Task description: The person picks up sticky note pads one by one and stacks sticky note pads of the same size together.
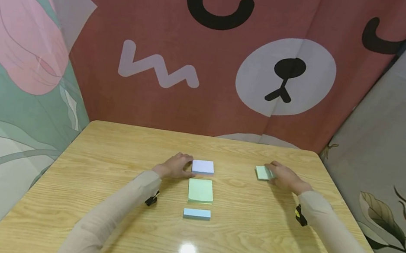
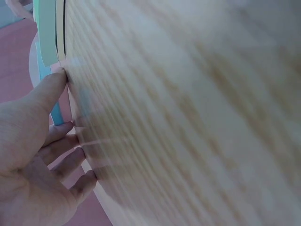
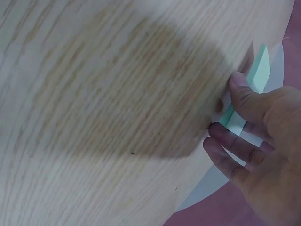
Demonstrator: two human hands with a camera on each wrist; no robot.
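My left hand (image 1: 177,165) is at the left end of a small stack of sticky notes (image 1: 202,166), lavender on top with blue and pink at its side. In the left wrist view, the thumb (image 2: 51,89) and forefinger lie at two opposite edges of that stack, the other fingers resting on the table. Farther right, my right hand (image 1: 284,176) holds a pale green sticky note pad (image 1: 262,173) between thumb and fingers, partly covering it. In the right wrist view the pad (image 3: 257,70) stands out beyond the thumb, low over the table.
A larger green sticky note pad (image 1: 200,190), yellowish at its lower edge, lies in front of the lavender stack. Nearer still is a narrow blue pad (image 1: 196,214). They form a column on the wooden table (image 1: 233,240). A printed curtain (image 1: 205,113) hangs behind the table.
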